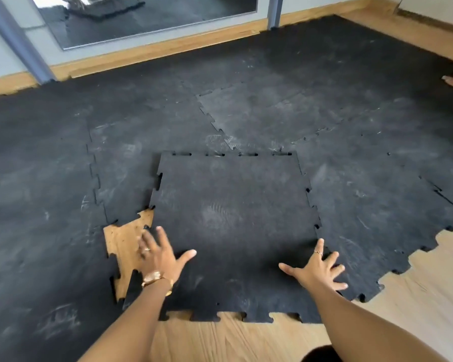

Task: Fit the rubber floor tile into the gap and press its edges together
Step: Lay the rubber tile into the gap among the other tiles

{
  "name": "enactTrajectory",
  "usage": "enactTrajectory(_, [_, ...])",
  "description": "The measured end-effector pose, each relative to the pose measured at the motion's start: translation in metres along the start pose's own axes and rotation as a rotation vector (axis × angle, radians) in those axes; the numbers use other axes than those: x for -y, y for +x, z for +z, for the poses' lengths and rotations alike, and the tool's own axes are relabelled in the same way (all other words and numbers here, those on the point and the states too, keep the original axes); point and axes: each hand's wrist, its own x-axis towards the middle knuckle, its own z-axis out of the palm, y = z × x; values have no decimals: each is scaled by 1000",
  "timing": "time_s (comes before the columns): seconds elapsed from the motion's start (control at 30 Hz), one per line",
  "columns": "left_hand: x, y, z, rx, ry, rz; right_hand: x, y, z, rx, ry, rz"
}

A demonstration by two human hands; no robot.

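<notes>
Down at the bottom of my view there's bare wood floor [233, 340], pale and plank-like, with the toothed near edge of the loose rubber tile [236, 231] sitting right on it. My left hand [160, 257] is spread wide, flat on the tile's near-left corner, fingers splayed and a bit blurred, gripping nothing; there's a gold watch [156, 279] on that wrist. My right hand [318, 270] is also fully open, palm down, fingers fanned out over the tile's right edge where it meets the neighbouring mat, and it's not holding anything either. A ring shows on each hand.

The tile itself lies in the gap but skewed: a wedge of orange-brown floor [126, 241] is exposed along its left side, so those teeth aren't locked in. The far edge shows small dark slots where the tabs aren't seated fully, and the right edge looks close to joined.

Beyond that it's black interlocking matting [246, 87] all the way out, scuffed with pale marks, then a wooden skirting board [168, 48], a grey post [19, 40] and a wall mirror [147, 17] at the back.
</notes>
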Motion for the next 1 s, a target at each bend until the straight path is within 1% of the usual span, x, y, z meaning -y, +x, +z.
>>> enactTrajectory(0.07, [14,8,-4,46,-207,-229,3,2,2,-16,64,26])
enactTrajectory(0.1, [17,13,-7,86,-275,-287,7,4,3,-36,82,30])
enactTrajectory(0.13, [16,16,-8,114,-310,-308,8,4,4,-51,95,38])
enactTrajectory(0.23, [9,16,-7,103,-366,-309,7,5,3,-54,159,56])
enactTrajectory(0.33, [11,16,-15,110,-443,-335,0,4,-4,-49,231,35])
enactTrajectory(0.43, [19,26,-29,146,-501,-262,-2,3,-10,-62,247,31])
enactTrajectory(0.5, [25,29,-40,184,-501,-200,1,-2,-14,-69,178,31])
enactTrajectory(0.6, [32,24,-55,189,-340,-158,7,-13,-18,-76,-32,-1])
enactTrajectory(0.67, [40,18,-59,202,-311,-154,9,-18,-18,-84,-101,-15])
enactTrajectory(0.73, [54,10,-58,257,-376,-187,8,-21,-17,-84,-124,-14])
enactTrajectory(0.83, [76,-14,-50,316,-401,-275,9,-25,-13,-82,-59,44])
enactTrajectory(0.93, [99,-52,-30,310,-443,-372,10,-29,-7,-86,-40,59])
enactTrajectory(1.0, [112,-78,-13,315,-481,-440,11,-27,-4,-96,-50,26])
